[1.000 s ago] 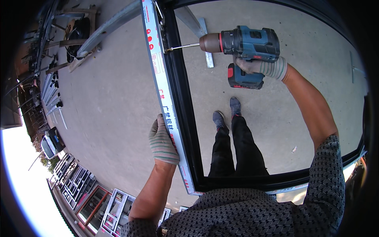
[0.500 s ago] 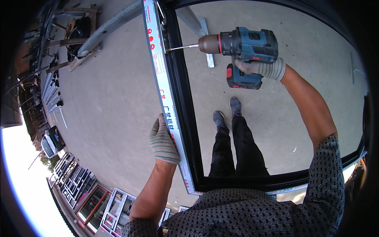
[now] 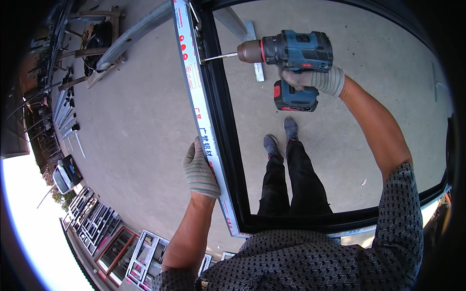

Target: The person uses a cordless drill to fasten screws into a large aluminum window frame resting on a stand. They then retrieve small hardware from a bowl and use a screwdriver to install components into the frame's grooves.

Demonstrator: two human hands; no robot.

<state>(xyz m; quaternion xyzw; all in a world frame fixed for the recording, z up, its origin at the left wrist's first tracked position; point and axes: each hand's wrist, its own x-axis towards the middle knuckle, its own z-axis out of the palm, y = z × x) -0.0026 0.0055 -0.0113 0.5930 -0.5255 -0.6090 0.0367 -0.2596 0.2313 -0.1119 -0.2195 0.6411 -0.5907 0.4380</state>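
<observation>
A blue and black cordless drill [image 3: 306,51] is gripped by its handle in my gloved right hand [image 3: 313,80]. Its long bit [image 3: 221,56] points left, with the tip at the metal hardware strip [image 3: 199,46] on the inner side of a black window or door frame [image 3: 224,140]. Printed blue-white protective film [image 3: 196,92] covers the frame's left face. My gloved left hand [image 3: 200,169] wraps round that left side lower down, near the corner; the fingertips are partly hidden by the frame. The drill's battery hangs below my right hand.
Through the frame show my legs and shoes [image 3: 279,136] on the concrete floor. A metal beam [image 3: 136,34] and wooden supports stand at upper left. Metal bars [image 3: 63,111] lie at far left, with a parked vehicle [image 3: 66,174] and several stacked frames [image 3: 90,218] below them.
The drill and my right hand have shifted slightly left, toward the frame. My left hand keeps its hold on the frame's side.
</observation>
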